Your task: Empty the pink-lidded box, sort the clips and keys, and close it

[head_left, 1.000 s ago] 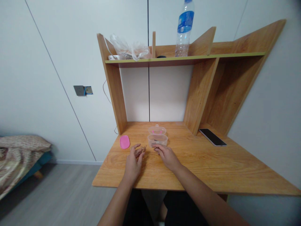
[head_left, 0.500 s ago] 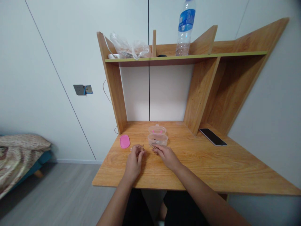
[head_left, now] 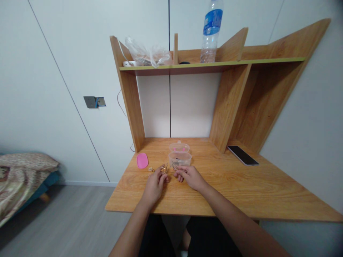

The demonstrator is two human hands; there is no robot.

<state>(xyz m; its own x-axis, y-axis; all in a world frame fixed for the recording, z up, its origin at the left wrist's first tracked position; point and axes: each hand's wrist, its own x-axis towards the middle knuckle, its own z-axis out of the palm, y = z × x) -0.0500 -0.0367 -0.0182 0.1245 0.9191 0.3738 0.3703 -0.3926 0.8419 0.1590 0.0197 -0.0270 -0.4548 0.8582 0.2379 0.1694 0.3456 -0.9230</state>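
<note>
My left hand [head_left: 154,182] rests on the wooden desk [head_left: 241,192] with its fingers curled around a small metal piece [head_left: 164,168]. My right hand [head_left: 189,176] sits beside it, fingers pinched on another small metal piece [head_left: 174,166] that I cannot make out clearly. Both hands are just in front of a clear plastic tub [head_left: 179,158]. A second clear tub [head_left: 179,147] with pink clips stands behind it. Tiny loose bits [head_left: 151,169] lie on the desk left of my left hand.
A pink lid [head_left: 142,160] lies left of the tubs. A dark phone [head_left: 242,155] lies at the right under the shelf. On the shelf stand a water bottle [head_left: 210,32] and a crumpled plastic bag [head_left: 146,55]. A bed [head_left: 21,178] is at the far left.
Both hands have drawn back a little from the tub and moved closer together. Small bits now show on the desk left of my left hand.
</note>
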